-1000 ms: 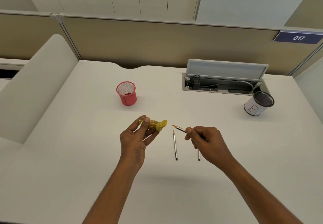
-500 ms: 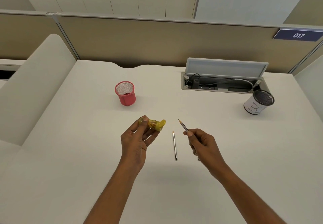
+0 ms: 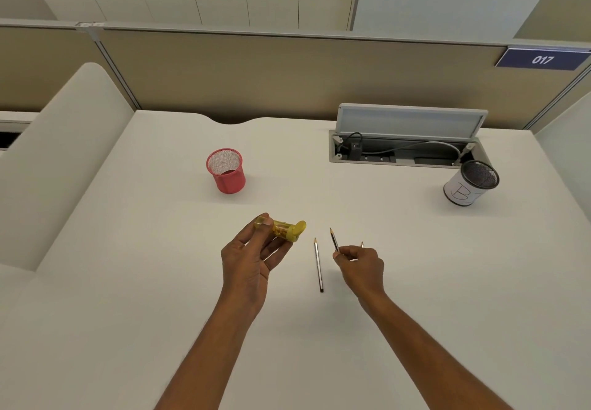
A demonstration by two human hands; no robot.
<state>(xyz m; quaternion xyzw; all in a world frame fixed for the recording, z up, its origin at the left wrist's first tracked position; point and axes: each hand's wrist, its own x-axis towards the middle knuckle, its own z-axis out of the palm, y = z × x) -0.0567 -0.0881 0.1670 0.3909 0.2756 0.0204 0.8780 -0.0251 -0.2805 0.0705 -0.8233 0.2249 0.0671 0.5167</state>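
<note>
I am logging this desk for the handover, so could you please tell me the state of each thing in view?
Yellow sharpener: held sideways in the left hand, shavings inside.
Dark pencil: pinched by the right hand, point facing away.
Second pencil: lying flat on the desk.
Third pencil: mostly hidden behind the right hand.
Red mesh cup: upright.
Cup marked B: upright.
Cable hatch: open.
</note>
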